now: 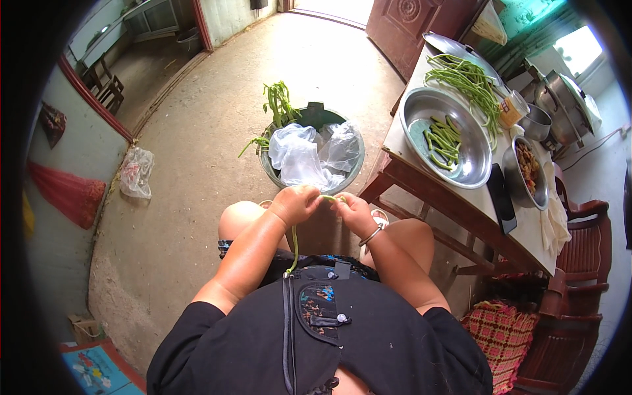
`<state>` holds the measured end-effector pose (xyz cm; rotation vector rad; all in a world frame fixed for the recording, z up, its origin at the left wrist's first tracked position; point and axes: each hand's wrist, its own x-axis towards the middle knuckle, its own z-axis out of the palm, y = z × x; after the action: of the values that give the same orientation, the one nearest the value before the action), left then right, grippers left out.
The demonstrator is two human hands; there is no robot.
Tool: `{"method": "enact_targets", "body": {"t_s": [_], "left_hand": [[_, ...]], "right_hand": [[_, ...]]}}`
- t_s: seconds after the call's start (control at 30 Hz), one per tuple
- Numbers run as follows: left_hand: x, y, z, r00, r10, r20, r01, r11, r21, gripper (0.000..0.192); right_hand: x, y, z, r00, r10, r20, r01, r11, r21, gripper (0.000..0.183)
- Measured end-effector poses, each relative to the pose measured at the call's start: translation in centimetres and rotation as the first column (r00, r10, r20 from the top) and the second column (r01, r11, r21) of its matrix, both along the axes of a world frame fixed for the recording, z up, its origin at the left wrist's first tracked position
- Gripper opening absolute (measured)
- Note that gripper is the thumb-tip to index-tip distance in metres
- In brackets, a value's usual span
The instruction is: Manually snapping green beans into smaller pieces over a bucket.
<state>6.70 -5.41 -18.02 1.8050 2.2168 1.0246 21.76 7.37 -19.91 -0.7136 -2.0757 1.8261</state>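
Observation:
My left hand (296,205) is closed on a long green bean (295,247), whose tail hangs below it to my lap. The upper end of the bean (327,197) spans the gap to my right hand (353,212), which pinches it between thumb and fingers. Just beyond both hands stands a green plastic bin (359,165) with clear plastic bags (298,155) and leafy green stalks (279,106) in it. On the table to the right, a steel basin (476,143) holds snapped bean pieces (444,140). Long whole beans (464,79) lie behind the basin.
The wooden table (533,252) also bears a black phone (501,197), a steel bowl of cooked food (528,165), a jar (513,108), a metal lid (456,47) and a cloth (555,212). A plastic bag (137,173) lies on the floor at left. A wooden chair (585,232) stands at right.

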Motion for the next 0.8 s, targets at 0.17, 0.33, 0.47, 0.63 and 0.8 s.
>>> {"method": "enact_targets", "body": {"t_s": [0.17,0.33,0.47,0.63,0.8], "left_hand": [[0.4,0.2,0.4,0.998,-0.053,-0.040,0.054,0.999,0.005,0.015],[0.6,0.2,0.0,0.993,-0.095,-0.071,0.093,0.995,-0.030,0.017],[0.5,0.2,0.4,0.988,-0.018,0.151,0.036,0.992,-0.120,0.020],[0.6,0.1,-0.1,0.992,-0.119,0.049,0.127,0.966,-0.224,0.024],[1.6,0.4,-0.4,0.966,-0.243,0.086,0.257,0.937,-0.237,0.026]], "right_hand": [[0.2,-0.5,-0.2,0.993,0.092,0.077,-0.113,0.933,0.343,0.016],[0.2,-1.6,2.4,0.984,0.080,0.159,-0.159,0.798,0.581,0.017],[0.1,-1.1,1.9,0.987,-0.032,0.157,-0.061,0.831,0.553,0.017],[-0.3,-0.6,0.9,0.958,-0.141,0.250,-0.039,0.798,0.601,0.019],[-0.8,1.3,-2.8,0.948,-0.217,0.233,0.116,0.916,0.383,0.020]]}}
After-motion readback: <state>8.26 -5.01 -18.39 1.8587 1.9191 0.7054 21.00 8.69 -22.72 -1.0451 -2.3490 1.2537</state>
